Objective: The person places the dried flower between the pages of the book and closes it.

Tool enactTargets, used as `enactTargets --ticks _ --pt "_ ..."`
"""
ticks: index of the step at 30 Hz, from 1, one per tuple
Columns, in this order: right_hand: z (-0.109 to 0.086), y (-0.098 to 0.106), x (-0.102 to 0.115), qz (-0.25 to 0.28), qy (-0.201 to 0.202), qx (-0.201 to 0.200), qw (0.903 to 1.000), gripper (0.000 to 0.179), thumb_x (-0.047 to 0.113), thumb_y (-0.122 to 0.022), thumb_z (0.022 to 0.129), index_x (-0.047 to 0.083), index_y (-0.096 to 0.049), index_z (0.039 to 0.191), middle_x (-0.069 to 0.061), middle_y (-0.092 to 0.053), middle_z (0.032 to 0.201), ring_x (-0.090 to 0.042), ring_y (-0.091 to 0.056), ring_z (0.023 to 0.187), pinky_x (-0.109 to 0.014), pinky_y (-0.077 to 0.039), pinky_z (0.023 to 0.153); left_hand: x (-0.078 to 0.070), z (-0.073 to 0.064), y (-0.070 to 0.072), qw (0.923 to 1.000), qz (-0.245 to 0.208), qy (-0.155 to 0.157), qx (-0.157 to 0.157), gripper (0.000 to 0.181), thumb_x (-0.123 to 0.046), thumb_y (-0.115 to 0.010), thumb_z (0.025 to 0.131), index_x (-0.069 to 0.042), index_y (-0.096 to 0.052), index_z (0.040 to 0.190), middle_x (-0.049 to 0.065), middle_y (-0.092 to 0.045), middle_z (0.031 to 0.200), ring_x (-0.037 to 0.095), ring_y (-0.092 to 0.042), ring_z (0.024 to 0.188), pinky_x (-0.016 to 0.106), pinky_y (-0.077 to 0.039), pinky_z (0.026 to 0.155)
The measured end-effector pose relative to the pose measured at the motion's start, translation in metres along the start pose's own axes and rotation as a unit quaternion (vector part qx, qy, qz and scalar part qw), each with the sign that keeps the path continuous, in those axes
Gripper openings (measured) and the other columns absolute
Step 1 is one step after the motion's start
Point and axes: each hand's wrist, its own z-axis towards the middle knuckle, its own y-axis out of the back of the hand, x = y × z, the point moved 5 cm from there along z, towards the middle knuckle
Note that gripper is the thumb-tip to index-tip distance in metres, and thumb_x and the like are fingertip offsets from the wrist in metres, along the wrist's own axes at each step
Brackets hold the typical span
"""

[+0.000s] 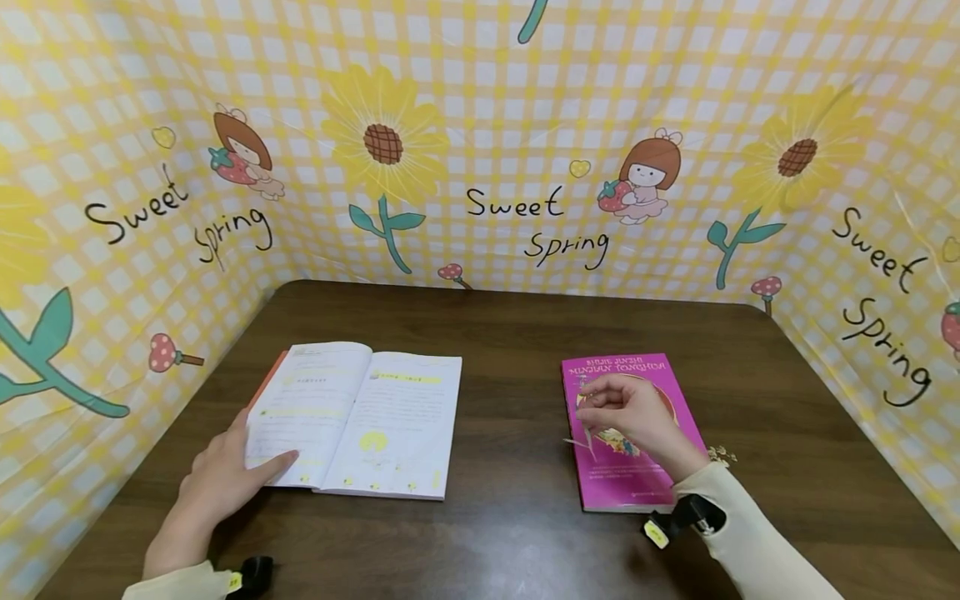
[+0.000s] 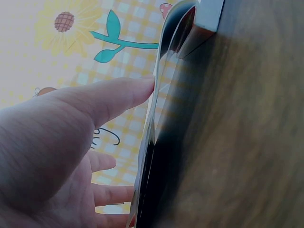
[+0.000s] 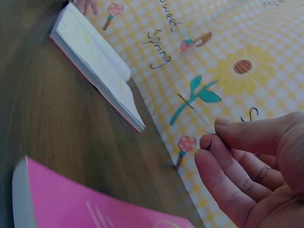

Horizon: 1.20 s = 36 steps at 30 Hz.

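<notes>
An open book (image 1: 405,425) with white, yellow-accented pages lies at the left of the brown table, its orange-red cover edge showing. My left hand (image 1: 221,475) rests at its left side, thumb over the lower left page and the other fingers along the outer edge. In the left wrist view the thumb (image 2: 128,92) touches the page, seen nearly edge-on. Above a closed magenta book (image 1: 630,487), my right hand (image 1: 626,408) pinches a thin stalk-like strand (image 3: 194,110) between thumb and index finger. The strand is too fine to tell its kind.
Small pale dried-looking sprigs (image 1: 722,454) lie beside the magenta book, near the right sleeve. A yellow checked cloth (image 1: 517,150) with flowers and lettering hangs around the back and sides of the table (image 1: 510,333). Black wrist cameras sit on both cuffs.
</notes>
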Motion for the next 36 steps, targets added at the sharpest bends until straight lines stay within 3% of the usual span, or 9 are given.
enactTargets --ticks 8,15,20,25,36 --pt "0.016 -0.031 -0.003 0.045 0.0 0.024 0.9987 0.029 -0.007 -0.072 0.086 -0.017 -0.06 0.11 -0.015 -0.071 0.084 -0.017 -0.071 0.07 -0.047 -0.059 0.071 0.003 0.001 0.0 0.9999 0.0 0.008 0.011 0.118 -0.067 -0.059 0.089 0.012 0.001 0.152 0.053 -0.023 0.138 0.073 -0.034 0.113 0.078 -0.037 0.075" --pt "0.033 -0.066 -0.006 0.092 0.01 0.059 0.9939 0.032 -0.012 -0.069 0.085 -0.023 -0.054 0.111 -0.017 -0.071 0.083 -0.019 -0.071 0.069 -0.044 -0.059 0.067 0.004 0.003 -0.001 0.9998 0.001 0.011 0.017 0.118 -0.067 -0.058 0.089 0.013 0.002 0.152 0.053 -0.021 0.138 0.075 -0.032 0.113 0.08 -0.036 0.075" --pt "0.044 -0.09 -0.008 0.109 0.012 0.071 0.9914 0.033 -0.012 -0.07 0.085 -0.023 -0.055 0.112 -0.015 -0.072 0.082 -0.017 -0.071 0.068 -0.048 -0.059 0.067 0.004 0.003 -0.002 0.9996 -0.001 0.015 0.026 0.117 -0.066 -0.058 0.09 0.013 0.003 0.151 0.053 -0.02 0.138 0.076 -0.03 0.113 0.08 -0.036 0.075" --pt "0.058 -0.111 -0.013 0.13 0.002 0.075 0.9887 0.033 -0.012 -0.07 0.085 -0.023 -0.056 0.112 -0.018 -0.072 0.082 -0.02 -0.072 0.068 -0.05 -0.058 0.067 0.004 0.004 -0.002 0.9995 -0.003 0.017 0.026 0.117 -0.066 -0.058 0.09 0.012 0.002 0.152 0.053 -0.021 0.139 0.075 -0.032 0.113 0.079 -0.037 0.074" --pt "0.085 -0.155 -0.008 0.145 -0.029 0.067 0.9868 0.03 -0.011 -0.073 0.083 -0.018 -0.062 0.11 -0.016 -0.072 0.08 -0.018 -0.07 0.065 -0.044 -0.059 0.065 0.005 0.004 -0.001 0.9996 -0.005 0.016 0.024 0.118 -0.067 -0.058 0.089 0.013 0.002 0.152 0.052 -0.019 0.14 0.074 -0.032 0.113 0.08 -0.036 0.074"
